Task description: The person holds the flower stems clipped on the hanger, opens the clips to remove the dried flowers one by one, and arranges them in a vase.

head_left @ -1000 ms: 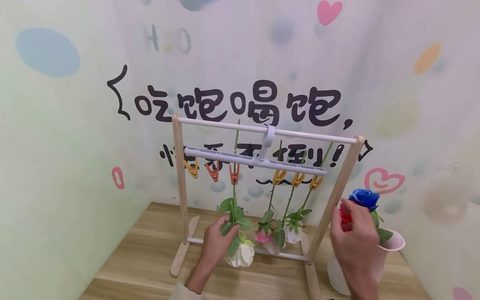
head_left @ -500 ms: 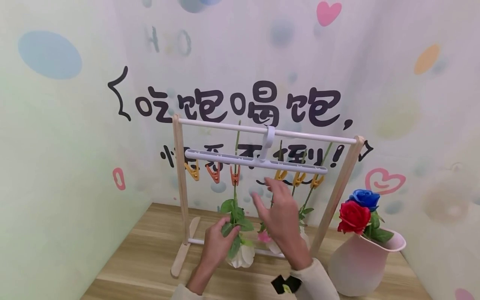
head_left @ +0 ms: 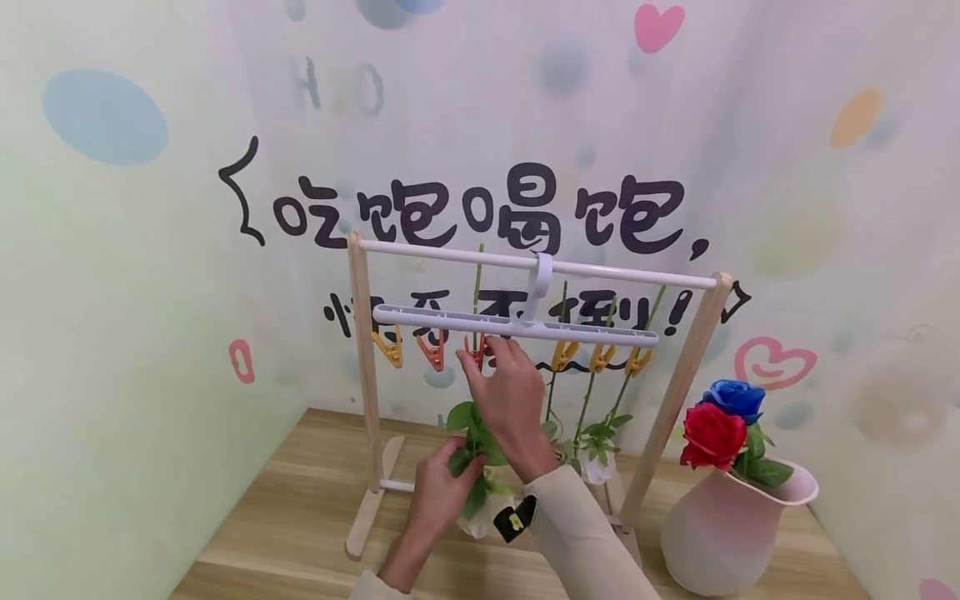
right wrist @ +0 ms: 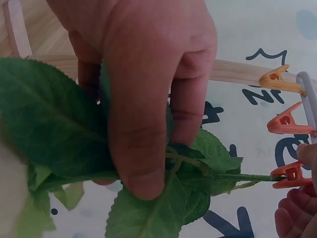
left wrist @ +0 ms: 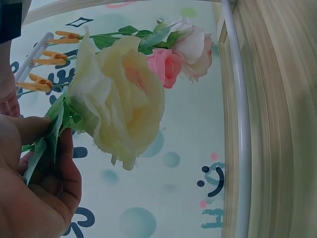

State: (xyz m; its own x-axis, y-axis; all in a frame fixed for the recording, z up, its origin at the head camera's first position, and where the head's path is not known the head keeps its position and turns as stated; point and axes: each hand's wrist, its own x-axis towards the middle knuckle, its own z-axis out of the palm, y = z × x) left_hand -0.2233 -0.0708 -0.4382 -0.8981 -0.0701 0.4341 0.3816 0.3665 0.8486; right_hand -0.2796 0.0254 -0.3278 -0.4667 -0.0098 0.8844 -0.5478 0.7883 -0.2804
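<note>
My left hand (head_left: 438,492) pinches the leafy stem (left wrist: 62,116) of a cream-white artificial rose (left wrist: 119,99) that hangs head down. Up at the hanger, my right hand (head_left: 513,400) has its thumb and fingers on either side of the orange-red clip (right wrist: 292,176) that holds this rose's stem, pinching it. That clip is partly covered by the fingers in the head view. The light grey hanger (head_left: 450,319) hooks over the top bar of a wooden rack (head_left: 362,358). Its left end carries a free yellow clip (head_left: 390,348) and a free orange-red clip (head_left: 432,350).
Right of my hands, yellow clips (head_left: 602,358) hold several upside-down flowers, among them a pink rose (left wrist: 166,67) and a white one (head_left: 597,467). A pale pink vase (head_left: 716,533) with a red rose (head_left: 712,436) and a blue rose (head_left: 733,402) stands at the right of the wooden table (head_left: 292,467).
My right hand has moved left from beside the vase, across the front of the rack, to the clip above the cream-white rose. My left hand stays on that rose's stem.
</note>
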